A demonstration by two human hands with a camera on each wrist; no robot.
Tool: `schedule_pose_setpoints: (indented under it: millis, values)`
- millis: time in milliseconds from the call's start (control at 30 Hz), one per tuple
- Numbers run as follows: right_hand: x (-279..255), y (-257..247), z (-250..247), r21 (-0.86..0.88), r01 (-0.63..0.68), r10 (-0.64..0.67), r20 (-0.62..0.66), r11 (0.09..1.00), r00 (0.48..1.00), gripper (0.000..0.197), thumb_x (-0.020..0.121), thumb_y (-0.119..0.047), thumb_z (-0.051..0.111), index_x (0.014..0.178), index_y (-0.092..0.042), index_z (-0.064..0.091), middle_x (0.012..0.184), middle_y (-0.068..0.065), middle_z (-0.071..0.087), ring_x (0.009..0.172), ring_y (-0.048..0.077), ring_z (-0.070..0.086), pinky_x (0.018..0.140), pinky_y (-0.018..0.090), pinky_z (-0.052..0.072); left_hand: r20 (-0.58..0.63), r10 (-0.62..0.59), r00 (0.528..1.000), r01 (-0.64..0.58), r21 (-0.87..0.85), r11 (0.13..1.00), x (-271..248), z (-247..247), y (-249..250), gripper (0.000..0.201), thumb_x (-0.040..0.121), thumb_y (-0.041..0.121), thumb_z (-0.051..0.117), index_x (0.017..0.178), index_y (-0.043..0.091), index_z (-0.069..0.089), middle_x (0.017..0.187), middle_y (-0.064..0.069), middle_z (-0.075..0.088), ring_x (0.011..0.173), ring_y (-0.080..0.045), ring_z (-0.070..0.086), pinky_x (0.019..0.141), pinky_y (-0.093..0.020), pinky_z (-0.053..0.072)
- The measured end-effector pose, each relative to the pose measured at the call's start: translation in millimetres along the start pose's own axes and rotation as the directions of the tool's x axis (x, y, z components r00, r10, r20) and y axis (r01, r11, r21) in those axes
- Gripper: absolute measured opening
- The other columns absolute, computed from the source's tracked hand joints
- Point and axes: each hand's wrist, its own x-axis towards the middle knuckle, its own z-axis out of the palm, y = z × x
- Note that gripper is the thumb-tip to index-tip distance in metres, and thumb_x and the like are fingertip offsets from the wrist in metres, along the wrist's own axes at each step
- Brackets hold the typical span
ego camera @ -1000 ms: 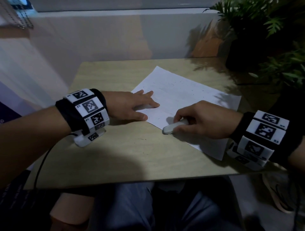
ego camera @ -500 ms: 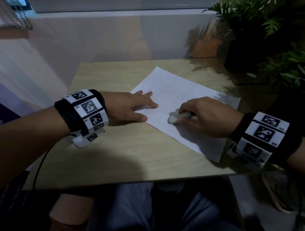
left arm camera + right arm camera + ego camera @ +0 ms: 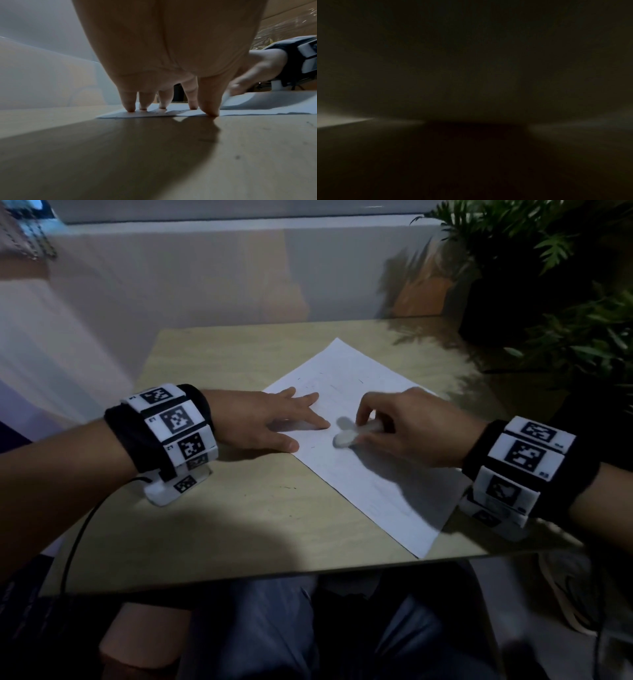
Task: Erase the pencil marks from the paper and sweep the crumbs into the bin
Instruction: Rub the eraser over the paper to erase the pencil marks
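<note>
Pale wooden table [image 3: 239, 508] under white paper [image 3: 387, 491]

the right hand [image 3: 407, 428] slides the eraser [image 3: 346, 437] up the paper [image 3: 359, 474] from its near-left edge, closer to the left hand [image 3: 270, 422].

Wristbands [image 3: 178, 426] carry square coded markers; small characters beside them unreadable.

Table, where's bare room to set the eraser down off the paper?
Bare wood lies on the table between the left hand and the near edge, and behind the paper toward the wall. The paper's middle is crowded: right hand, eraser.
</note>
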Motion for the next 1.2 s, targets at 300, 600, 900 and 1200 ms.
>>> schedule_pose_setpoints:
  millis: [300,600,900,1200]
  values:
    - [8.5,-15.9,4.5,0.039,0.053,-0.055,0.038,0.998,0.998,0.067,0.067,-0.084,0.043,0.095,-0.027,0.061,0.064,-0.016,0.056,0.064,0.0,0.054,0.059,0.022,0.039,0.009,-0.011,1.0,0.011,0.011,1.0,-0.9,-1.7,5.7,0.059,0.098,0.05,0.057,0.149,0.059,0.028,0.168,0.016,-0.007,0.154,-0.011,-0.012,0.127,-0.04,0.005]
    - [6.4,-12.7,3.5,-0.025,0.049,-0.049,0.001,0.998,0.999,0.041,0.083,-0.066,0.059,0.088,-0.026,0.061,0.065,-0.015,0.056,0.066,0.004,0.054,0.062,0.029,0.039,-0.026,-0.067,0.997,0.068,0.029,0.997,-1.5,-1.8,5.9,0.062,0.094,0.058,0.057,0.15,0.053,0.03,0.168,0.017,-0.006,0.155,-0.014,-0.008,0.126,-0.04,0.009]
    - [-8.5,-4.4,-1.6,0.0,-0.002,0.002,0.032,1.0,0.999,0.035,0.083,-0.06,0.063,0.089,-0.026,0.062,0.064,-0.015,0.057,0.064,0.004,0.055,0.06,0.028,0.039,-0.05,-0.067,0.997,0.067,-0.001,0.998,0.2,-1.1,2.3,0.062,0.094,0.053,0.062,0.149,0.053,0.033,0.167,0.019,-0.003,0.155,-0.01,-0.011,0.126,-0.039,0.006]
    - [-11.1,-8.0,0.1,0.063,0.053,-0.059,0.092,0.997,0.994,0.031,0.084,-0.058,0.063,0.092,-0.027,0.063,0.061,-0.014,0.055,0.063,0.005,0.055,0.06,0.026,0.039,-0.043,-0.054,0.998,0.056,0.041,0.998,2.3,1.6,-1.3,0.061,0.097,0.056,0.056,0.151,0.05,0.029,0.168,0.019,-0.006,0.154,-0.007,-0.011,0.127,-0.04,0.006]
